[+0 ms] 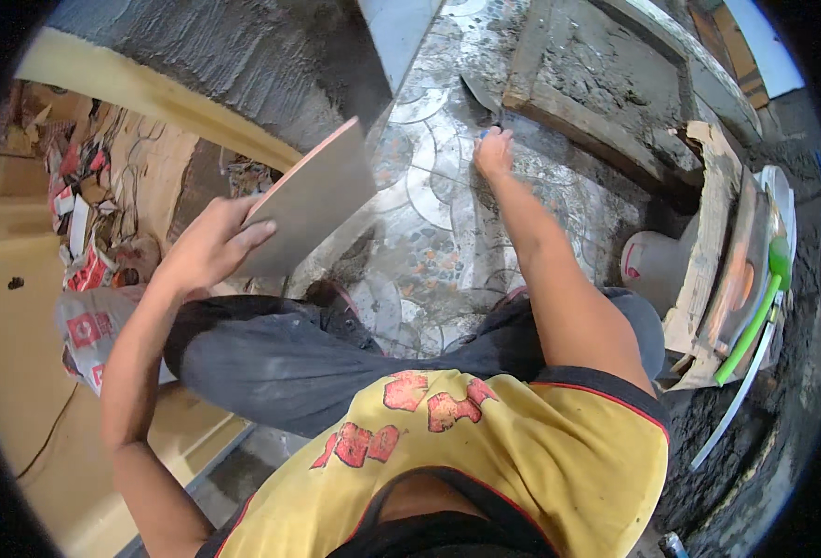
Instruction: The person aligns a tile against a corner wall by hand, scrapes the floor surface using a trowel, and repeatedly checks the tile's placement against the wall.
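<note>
My left hand grips a flat tile by its lower left edge, thumb on the grey face. The tile is tilted up, and its long upper edge shows reddish. My right arm is stretched forward over the patterned floor. At its end my right hand is closed round the handle of a trowel, whose pointed metal blade reaches away from me. The blade lies beside the corner of a wooden-edged trough holding grey mortar. Most of the handle is hidden by my fingers.
At the right stand a whitish bucket, torn cardboard and a green-handled tool. On the left are a plastic bag, a heap of scraps and a yellowish ledge below a grey ridged surface.
</note>
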`<state>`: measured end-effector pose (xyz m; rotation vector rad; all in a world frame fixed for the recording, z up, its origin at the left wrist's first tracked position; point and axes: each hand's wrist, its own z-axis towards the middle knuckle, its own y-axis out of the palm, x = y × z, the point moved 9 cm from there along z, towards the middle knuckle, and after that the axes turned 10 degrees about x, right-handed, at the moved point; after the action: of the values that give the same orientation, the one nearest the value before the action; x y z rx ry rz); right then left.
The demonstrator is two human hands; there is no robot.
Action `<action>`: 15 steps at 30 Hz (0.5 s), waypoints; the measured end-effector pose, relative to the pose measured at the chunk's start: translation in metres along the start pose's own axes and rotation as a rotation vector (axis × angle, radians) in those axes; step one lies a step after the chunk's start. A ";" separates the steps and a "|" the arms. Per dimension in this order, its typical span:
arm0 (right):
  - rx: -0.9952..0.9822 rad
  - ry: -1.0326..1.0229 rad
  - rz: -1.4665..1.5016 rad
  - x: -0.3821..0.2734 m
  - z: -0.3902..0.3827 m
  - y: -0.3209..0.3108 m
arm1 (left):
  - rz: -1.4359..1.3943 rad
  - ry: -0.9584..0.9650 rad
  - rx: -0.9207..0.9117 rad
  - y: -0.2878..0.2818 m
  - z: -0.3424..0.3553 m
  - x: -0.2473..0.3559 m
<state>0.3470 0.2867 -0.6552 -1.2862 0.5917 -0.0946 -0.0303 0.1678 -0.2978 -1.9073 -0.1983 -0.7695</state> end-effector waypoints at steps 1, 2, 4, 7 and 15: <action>-0.007 -0.006 0.008 0.003 0.002 0.000 | 0.004 -0.011 0.003 0.007 0.005 0.003; 0.003 0.004 -0.081 0.008 0.004 0.000 | -0.050 0.014 0.092 0.009 0.011 0.006; 0.082 0.004 -0.196 -0.008 0.003 -0.015 | -0.093 0.020 0.196 0.015 0.023 0.005; 0.134 -0.039 -0.016 -0.048 0.004 -0.041 | -0.139 -0.066 0.256 0.029 0.046 -0.012; -0.219 -0.205 0.546 -0.140 -0.106 0.033 | -0.012 0.035 0.431 0.045 0.120 -0.028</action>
<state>0.1708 0.2581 -0.6513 -1.2825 0.7695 0.5600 0.0198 0.2565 -0.3813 -1.4855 -0.3256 -0.7026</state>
